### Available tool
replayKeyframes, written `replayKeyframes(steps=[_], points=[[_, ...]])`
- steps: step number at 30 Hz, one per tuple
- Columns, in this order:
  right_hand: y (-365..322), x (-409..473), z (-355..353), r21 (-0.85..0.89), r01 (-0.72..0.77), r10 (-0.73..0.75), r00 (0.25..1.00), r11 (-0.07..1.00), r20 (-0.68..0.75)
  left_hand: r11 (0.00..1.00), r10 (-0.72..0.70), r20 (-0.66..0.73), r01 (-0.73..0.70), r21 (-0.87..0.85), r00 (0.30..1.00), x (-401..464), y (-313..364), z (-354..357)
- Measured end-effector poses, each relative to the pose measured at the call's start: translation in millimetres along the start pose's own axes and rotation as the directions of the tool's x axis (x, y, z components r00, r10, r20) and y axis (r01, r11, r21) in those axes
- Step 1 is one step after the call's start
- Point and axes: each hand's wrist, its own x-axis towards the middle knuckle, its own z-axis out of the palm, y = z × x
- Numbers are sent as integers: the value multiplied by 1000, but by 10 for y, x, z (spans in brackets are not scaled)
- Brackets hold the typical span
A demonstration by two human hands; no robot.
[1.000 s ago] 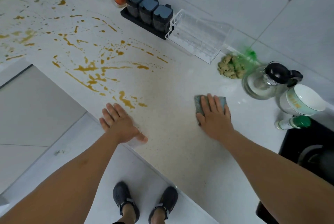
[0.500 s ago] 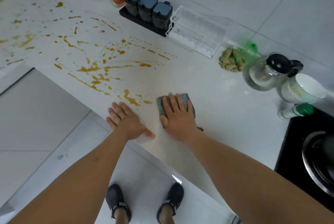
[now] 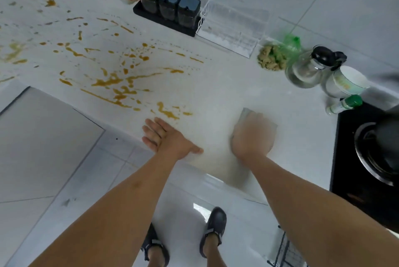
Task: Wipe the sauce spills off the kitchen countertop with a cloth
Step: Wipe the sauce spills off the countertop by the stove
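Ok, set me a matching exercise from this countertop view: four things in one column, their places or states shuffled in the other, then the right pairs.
Things
1. grey wiping cloth
2. brownish-orange sauce splatter
3. three dark-lidded seasoning jars
4. glass kettle with a black lid

Places or states
A. standing in a row on a black tray by the wall
B. under the blurred right hand
C. spread over the white countertop beyond the flat left hand
D. beside a white cup, near the black stove

Pairs: 1-B, 2-C, 3-A, 4-D
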Motion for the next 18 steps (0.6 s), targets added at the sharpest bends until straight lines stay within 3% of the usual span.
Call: replayKeyframes(steps=[6, 10, 12, 15, 18], points=[[-809, -548, 334, -100, 334, -334, 943, 937, 16, 970, 184, -180, -208, -123, 966, -5, -330, -96], [-601, -763, 375, -210, 588, -585, 807, 781, 85, 961, 278, -260, -271, 63, 925, 200, -779, -456], [-378, -729, 326, -212, 527, -523, 849, 823, 77, 957, 283, -243, -255, 140, 928, 352, -942, -703], [-366, -592, 247, -111, 232, -229, 973, 966, 34, 943, 253, -200, -194, 272, 947, 487, -1090, -946], [-710, -374, 186, -25, 48, -48, 999, 999, 19, 941, 174, -138, -124, 314, 975, 567, -1076, -1020]])
